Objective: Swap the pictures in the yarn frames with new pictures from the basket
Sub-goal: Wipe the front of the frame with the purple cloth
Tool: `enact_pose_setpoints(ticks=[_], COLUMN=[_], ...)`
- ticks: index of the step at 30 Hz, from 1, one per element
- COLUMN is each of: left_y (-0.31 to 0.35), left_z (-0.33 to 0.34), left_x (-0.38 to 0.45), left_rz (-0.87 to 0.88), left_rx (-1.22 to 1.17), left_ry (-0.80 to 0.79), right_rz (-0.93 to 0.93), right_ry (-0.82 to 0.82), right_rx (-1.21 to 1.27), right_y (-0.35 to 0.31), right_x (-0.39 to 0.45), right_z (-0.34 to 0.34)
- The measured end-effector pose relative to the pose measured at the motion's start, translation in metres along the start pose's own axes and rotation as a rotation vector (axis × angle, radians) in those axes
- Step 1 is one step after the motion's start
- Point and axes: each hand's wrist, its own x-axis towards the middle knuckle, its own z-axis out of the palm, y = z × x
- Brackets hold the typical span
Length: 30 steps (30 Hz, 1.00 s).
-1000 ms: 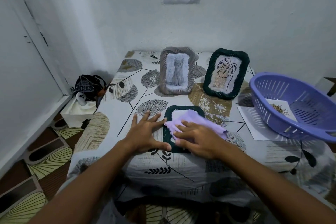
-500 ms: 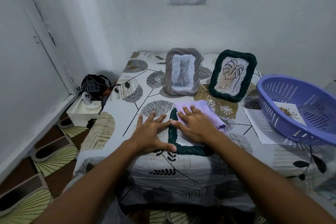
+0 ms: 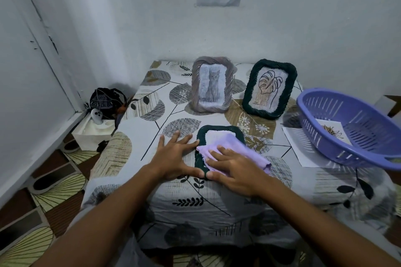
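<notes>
On cloth [image 3: 234,149]: flat right fingers [image 3: 219,154].

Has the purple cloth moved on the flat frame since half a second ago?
Yes. The purple cloth under the right hand slid toward the person, from the far end of the flat frame to its near part.

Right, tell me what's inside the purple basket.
Inside the purple basket lies one picture, white paper with a dark spiky drawing. Its near rim hides the rest of the basket's bottom, so more pictures cannot be ruled out.
</notes>
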Motion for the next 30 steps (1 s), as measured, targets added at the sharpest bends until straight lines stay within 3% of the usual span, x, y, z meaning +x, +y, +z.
enact_pose_setpoints(ticks=[4,8,13,21,30], left_y=[-0.002,-0.002,-0.002,-0.003,-0.002], left_z=[0.001,0.001,0.001,0.001,0.000], left_x=[0.000,0.000,0.000,0.000,0.001], left_rz=[0.003,0.009,0.011,0.013,0.009], left_rx=[-0.009,-0.024,-0.027,-0.031,-0.017], left_ry=[-0.002,-0.009,-0.012,-0.013,-0.016], right_rz=[-0.022,-0.041,0.086,0.208,0.043], right_ry=[0.014,0.104,0.118,0.034,-0.060], right_rx=[0.012,-0.149,-0.307,-0.186,-0.014], right_y=[0.002,0.010,0.026,0.037,0.004], right_x=[-0.017,-0.029,-0.009,0.046,-0.001], right_z=[-0.007,-0.015,-0.017,-0.010,-0.004])
